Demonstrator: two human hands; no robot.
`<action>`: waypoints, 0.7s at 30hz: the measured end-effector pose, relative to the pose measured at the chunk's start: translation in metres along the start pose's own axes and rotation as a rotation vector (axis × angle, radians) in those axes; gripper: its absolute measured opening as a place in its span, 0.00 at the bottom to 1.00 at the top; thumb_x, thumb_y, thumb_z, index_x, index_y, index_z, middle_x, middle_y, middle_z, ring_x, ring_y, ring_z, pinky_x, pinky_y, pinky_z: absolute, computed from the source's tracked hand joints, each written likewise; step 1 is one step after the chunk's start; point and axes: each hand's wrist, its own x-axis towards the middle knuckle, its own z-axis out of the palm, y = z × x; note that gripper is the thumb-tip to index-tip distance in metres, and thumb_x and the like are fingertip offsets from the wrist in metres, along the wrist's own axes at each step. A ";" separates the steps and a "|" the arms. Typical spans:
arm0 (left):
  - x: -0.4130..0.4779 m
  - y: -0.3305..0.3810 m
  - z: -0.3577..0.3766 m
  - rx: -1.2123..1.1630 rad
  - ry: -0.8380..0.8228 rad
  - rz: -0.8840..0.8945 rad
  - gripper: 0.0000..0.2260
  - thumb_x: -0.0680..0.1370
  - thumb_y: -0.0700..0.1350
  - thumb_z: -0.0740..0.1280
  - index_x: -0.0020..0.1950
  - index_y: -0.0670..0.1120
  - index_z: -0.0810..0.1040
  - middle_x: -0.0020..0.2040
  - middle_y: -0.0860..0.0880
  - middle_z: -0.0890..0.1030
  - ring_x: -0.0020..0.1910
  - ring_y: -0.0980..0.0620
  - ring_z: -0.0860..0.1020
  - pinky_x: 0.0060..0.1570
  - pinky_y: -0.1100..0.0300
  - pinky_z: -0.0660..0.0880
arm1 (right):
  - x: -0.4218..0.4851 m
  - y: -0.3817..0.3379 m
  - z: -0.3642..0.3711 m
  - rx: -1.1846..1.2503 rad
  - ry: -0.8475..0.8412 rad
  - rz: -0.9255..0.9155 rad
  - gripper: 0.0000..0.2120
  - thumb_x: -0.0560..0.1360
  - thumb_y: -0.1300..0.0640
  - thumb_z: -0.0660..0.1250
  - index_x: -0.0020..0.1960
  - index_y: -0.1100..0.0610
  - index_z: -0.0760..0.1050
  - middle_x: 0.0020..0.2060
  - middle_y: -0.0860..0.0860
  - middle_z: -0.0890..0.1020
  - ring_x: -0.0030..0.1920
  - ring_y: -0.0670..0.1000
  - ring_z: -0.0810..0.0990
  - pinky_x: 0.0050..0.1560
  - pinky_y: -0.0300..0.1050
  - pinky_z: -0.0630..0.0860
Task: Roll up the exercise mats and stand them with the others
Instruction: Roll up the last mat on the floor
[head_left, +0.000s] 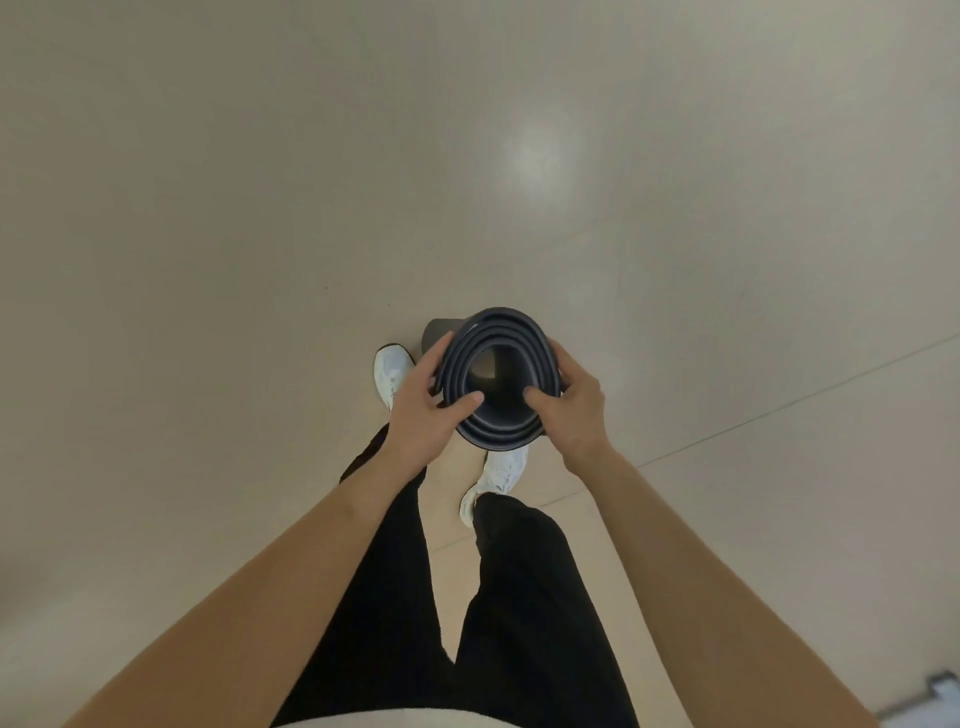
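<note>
Exercise mat (501, 318), dark, rolled in a loose coil, seen end-on, held upright over the pale floor (260, 208), gripped by left hand (421, 410) and right hand (571, 410), thumbs hooked over its rim, white shoes (390, 371) below.

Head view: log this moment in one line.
rolled mat upright, loosely coiled | left hand grips rim | right hand grips rim | step: rolled, not placed
</note>
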 end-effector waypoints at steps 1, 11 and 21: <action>0.003 0.012 -0.013 0.001 0.011 0.002 0.34 0.77 0.38 0.75 0.80 0.52 0.67 0.69 0.59 0.76 0.69 0.56 0.75 0.70 0.49 0.75 | -0.001 -0.020 0.002 -0.008 -0.001 0.003 0.29 0.72 0.66 0.68 0.63 0.35 0.77 0.47 0.44 0.85 0.50 0.52 0.84 0.53 0.61 0.84; 0.040 0.174 -0.169 0.081 0.053 0.078 0.34 0.68 0.45 0.72 0.73 0.63 0.73 0.62 0.62 0.81 0.63 0.59 0.78 0.66 0.46 0.78 | 0.013 -0.231 0.023 -0.127 -0.003 -0.088 0.33 0.72 0.58 0.73 0.55 0.20 0.67 0.43 0.44 0.83 0.45 0.52 0.85 0.48 0.57 0.85; 0.123 0.340 -0.269 0.164 0.188 0.122 0.35 0.65 0.48 0.70 0.74 0.59 0.75 0.61 0.58 0.81 0.62 0.61 0.78 0.64 0.49 0.79 | 0.128 -0.407 0.025 -0.032 -0.120 -0.279 0.37 0.71 0.62 0.75 0.76 0.41 0.70 0.61 0.39 0.83 0.62 0.42 0.80 0.65 0.56 0.79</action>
